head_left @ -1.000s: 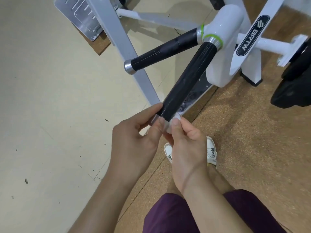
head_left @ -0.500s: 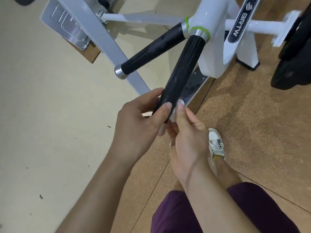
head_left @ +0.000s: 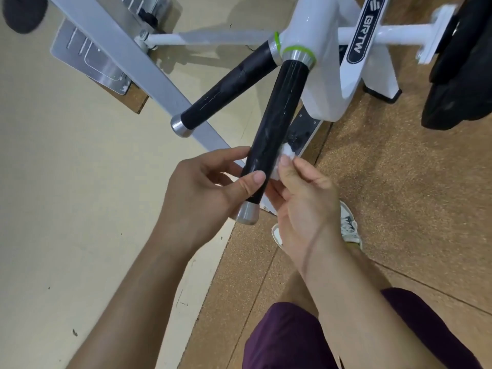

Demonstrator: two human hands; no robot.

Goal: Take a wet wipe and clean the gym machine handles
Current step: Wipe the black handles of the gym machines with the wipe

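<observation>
Two hands on the near handle: left hand pinches its lower end, thumb on top; right hand clamps the wet wipe against the handle's right side, fingertips closed.

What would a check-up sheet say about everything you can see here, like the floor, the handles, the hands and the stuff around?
Surface: cream floor beside cork flooring.
Job's things: two black handles; near handle shows streaks; far handle untouched; wipe pressed on the near handle's right side.
Clutter: dark object at right, identity unclear.
Grippers: left hand steadies the near handle by its metal cap; right hand pinches the wipe.
Cables: nothing seen.
Surroundings: white frame, grey bar, shoe.
</observation>
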